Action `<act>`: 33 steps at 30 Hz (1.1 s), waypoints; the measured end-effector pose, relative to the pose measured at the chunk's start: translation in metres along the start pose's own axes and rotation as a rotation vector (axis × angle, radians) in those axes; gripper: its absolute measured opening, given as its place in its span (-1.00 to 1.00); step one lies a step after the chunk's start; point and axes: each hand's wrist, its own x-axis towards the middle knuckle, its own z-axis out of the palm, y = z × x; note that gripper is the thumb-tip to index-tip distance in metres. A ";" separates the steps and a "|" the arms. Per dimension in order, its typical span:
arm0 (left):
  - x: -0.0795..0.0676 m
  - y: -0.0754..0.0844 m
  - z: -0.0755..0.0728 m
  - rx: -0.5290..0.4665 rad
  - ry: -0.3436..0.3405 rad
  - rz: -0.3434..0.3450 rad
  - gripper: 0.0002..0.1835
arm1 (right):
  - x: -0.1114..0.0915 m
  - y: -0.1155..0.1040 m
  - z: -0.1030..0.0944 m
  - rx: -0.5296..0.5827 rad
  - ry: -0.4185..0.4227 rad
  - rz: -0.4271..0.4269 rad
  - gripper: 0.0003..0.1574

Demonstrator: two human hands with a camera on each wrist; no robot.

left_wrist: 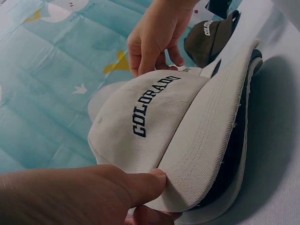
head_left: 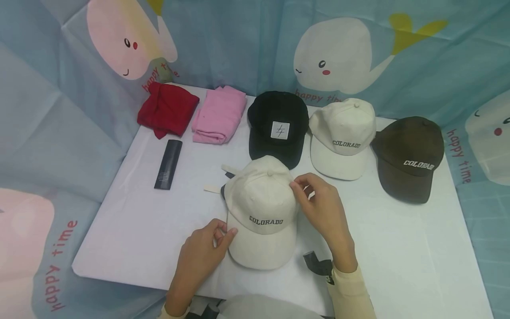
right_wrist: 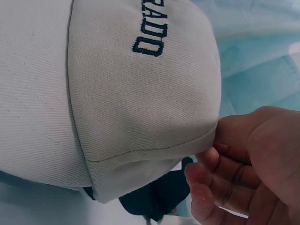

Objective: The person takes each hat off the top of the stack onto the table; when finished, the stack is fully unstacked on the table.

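A cream baseball cap (head_left: 260, 248) lettered COLORADO lies front and centre, brim toward me. In the left wrist view, a dark layer and another pale brim (left_wrist: 211, 215) show beneath its brim (left_wrist: 201, 164), so it seems stacked on other caps. My left hand (head_left: 203, 257) pinches the brim's left edge, thumb on top. My right hand (head_left: 324, 210) pinches the right side of the crown between thumb and index finger, its other fingers curled below, as the right wrist view shows. Loose straps (head_left: 212, 189) stick out left of the stack.
Along the back lie a folded red cloth (head_left: 169, 108), a folded pink cloth (head_left: 220, 115), a black cap (head_left: 263, 110), a second cream cap (head_left: 338, 166) and a brown cap (head_left: 410, 181). A flat black packet (head_left: 168, 165) lies at left on the white table (head_left: 127, 239). Patterned curtains surround it.
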 end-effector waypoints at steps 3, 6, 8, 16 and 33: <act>0.000 0.000 0.000 -0.010 0.008 0.007 -0.64 | -0.001 -0.001 0.000 0.001 0.015 -0.008 -0.82; 0.000 0.000 0.000 -0.010 0.017 0.014 -0.67 | -0.001 -0.001 0.000 0.003 0.026 -0.016 -0.83; 0.000 0.000 0.000 -0.008 0.023 0.016 -0.69 | -0.001 -0.002 0.000 0.006 0.034 -0.022 -0.83; -0.002 0.003 -0.003 -0.005 0.034 0.018 -0.70 | -0.002 -0.003 -0.002 0.018 0.059 -0.033 -0.85; -0.005 0.003 -0.007 -0.015 0.081 0.086 -0.69 | 0.001 -0.006 -0.006 0.006 0.111 -0.081 -0.86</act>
